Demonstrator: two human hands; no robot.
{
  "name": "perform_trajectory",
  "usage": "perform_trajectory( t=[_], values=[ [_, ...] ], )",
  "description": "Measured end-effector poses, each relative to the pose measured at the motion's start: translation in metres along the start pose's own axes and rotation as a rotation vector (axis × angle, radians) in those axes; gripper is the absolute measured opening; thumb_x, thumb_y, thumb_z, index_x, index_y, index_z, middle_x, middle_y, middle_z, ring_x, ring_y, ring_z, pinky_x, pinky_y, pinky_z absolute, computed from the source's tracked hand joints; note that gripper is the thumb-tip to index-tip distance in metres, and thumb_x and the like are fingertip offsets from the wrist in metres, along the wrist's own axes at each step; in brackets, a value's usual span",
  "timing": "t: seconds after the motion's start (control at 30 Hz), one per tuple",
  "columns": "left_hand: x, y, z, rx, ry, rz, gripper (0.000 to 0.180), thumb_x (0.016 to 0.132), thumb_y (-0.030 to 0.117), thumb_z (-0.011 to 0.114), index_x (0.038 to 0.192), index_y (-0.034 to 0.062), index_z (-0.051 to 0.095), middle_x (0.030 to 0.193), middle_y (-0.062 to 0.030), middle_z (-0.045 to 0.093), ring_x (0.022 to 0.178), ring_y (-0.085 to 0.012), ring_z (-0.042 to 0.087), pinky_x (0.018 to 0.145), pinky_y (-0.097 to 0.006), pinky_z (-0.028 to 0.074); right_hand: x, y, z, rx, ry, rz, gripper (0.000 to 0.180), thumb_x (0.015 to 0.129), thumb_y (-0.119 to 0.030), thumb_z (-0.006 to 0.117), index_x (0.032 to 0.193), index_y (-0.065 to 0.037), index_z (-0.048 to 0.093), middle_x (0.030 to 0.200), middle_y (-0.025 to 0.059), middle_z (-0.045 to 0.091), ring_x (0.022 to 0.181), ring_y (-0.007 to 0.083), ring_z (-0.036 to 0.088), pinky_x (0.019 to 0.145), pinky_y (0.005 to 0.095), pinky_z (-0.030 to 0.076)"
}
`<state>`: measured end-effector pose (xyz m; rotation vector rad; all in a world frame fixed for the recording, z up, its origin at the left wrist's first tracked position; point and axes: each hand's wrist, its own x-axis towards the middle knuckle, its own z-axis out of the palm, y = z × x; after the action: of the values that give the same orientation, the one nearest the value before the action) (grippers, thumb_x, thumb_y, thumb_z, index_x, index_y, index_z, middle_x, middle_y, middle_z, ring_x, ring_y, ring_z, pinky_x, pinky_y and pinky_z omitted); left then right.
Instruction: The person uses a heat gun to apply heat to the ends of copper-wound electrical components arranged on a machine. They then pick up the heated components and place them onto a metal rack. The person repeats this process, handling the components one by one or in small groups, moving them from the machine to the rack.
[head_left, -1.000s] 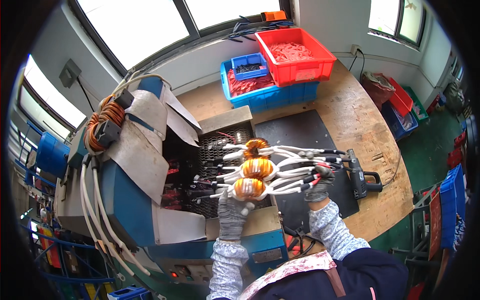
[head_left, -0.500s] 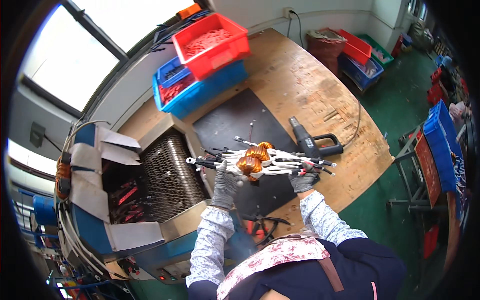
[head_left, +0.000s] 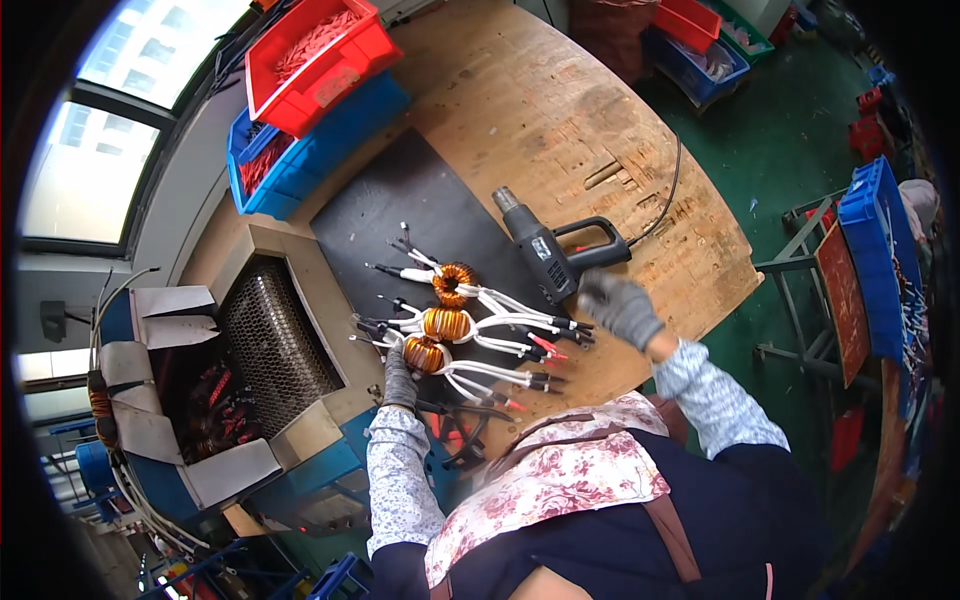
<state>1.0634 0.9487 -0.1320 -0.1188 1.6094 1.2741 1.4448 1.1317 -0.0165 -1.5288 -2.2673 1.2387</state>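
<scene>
Three copper-wound toroidal coils with white sleeved leads lie in a row on a black mat (head_left: 370, 200): a far coil (head_left: 455, 283), a middle coil (head_left: 446, 324) and a near coil (head_left: 425, 355). Their leads fan out both ways, with black and red sleeves at the right ends. At the near coil's left side, my gloved left hand (head_left: 400, 382) is closed around its leads. My gloved right hand (head_left: 622, 308) is raised off to the right, apart from the coils, beside a black heat gun (head_left: 550, 255). Its fingers are smeared by motion.
Left of the mat stands a heating machine with a mesh conveyor (head_left: 280, 330). A red bin (head_left: 330, 85) sits on a blue bin (head_left: 330, 150) at the far left. Cutters with dark handles (head_left: 465, 430) lie near my body. A blue crate (head_left: 880, 270) stands at the right.
The bunched coils, held up between both hands before, are now spread in a row on the mat. My right hand has let go of the leads. The whole view has shifted.
</scene>
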Motion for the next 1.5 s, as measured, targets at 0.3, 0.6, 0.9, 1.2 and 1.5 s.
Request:
perform_trajectory(
  t=[0.3,0.6,0.9,1.2,1.5],
  values=[
    [-0.086,-0.021,0.040,-0.396,0.038,0.109,0.039,0.094,0.028,0.041,0.127,0.0080,0.040,0.126,-0.0107,0.045,0.110,-0.0204,0.048,0.088,-0.032,0.044,0.084,0.054,0.022,-0.672,0.039,-0.176,0.057,0.060,-0.022,0.069,0.113,-0.007,0.052,0.107,0.0136,0.056,0.104,0.0271,0.051,0.092,0.0400,0.039],
    [-0.096,-0.035,0.041,-0.414,-0.092,0.138,0.044,0.095,0.025,0.037,0.132,0.0036,0.033,0.129,-0.0174,0.041,0.113,-0.0306,0.046,0.098,-0.041,0.041,0.054,0.035,-0.017,-0.530,0.063,-0.230,0.030,0.059,-0.012,0.064,0.090,-0.010,0.062,0.088,0.0121,0.062,0.087,0.0277,0.060,0.079,0.0390,0.046],
    [-0.084,-0.053,0.026,-0.429,-0.218,0.218,0.048,0.095,0.027,0.039,0.135,0.0033,0.027,0.134,-0.0181,0.034,0.115,-0.0318,0.044,0.100,-0.042,0.039,-0.069,-0.020,-0.114,-0.229,-0.200,0.050,0.032,0.059,-0.021,0.066,0.086,-0.004,0.063,0.068,0.0156,0.063,0.067,0.0292,0.063,0.062,0.0363,0.050],
    [-0.120,-0.023,0.047,-0.251,-0.145,0.259,0.055,0.093,0.036,0.043,0.136,0.0069,0.026,0.133,-0.0178,0.036,0.113,-0.0335,0.046,0.092,-0.041,0.044,-0.129,-0.004,-0.093,0.037,-0.197,-0.005,0.036,0.064,-0.022,0.073,0.091,-0.001,0.065,0.076,0.0137,0.066,0.071,0.0210,0.064,0.067,0.0329,0.049],
    [-0.156,0.051,-0.017,0.070,-0.377,0.740,0.050,0.092,0.029,0.047,0.133,0.0046,0.034,0.125,-0.0140,0.047,0.104,-0.0218,0.054,0.090,-0.037,0.045,-0.148,-0.012,-0.081,0.040,-0.137,0.065,0.035,0.067,-0.024,0.072,0.092,-0.001,0.064,0.076,0.0129,0.066,0.072,0.0178,0.064,0.067,0.0329,0.049]
  ],
)
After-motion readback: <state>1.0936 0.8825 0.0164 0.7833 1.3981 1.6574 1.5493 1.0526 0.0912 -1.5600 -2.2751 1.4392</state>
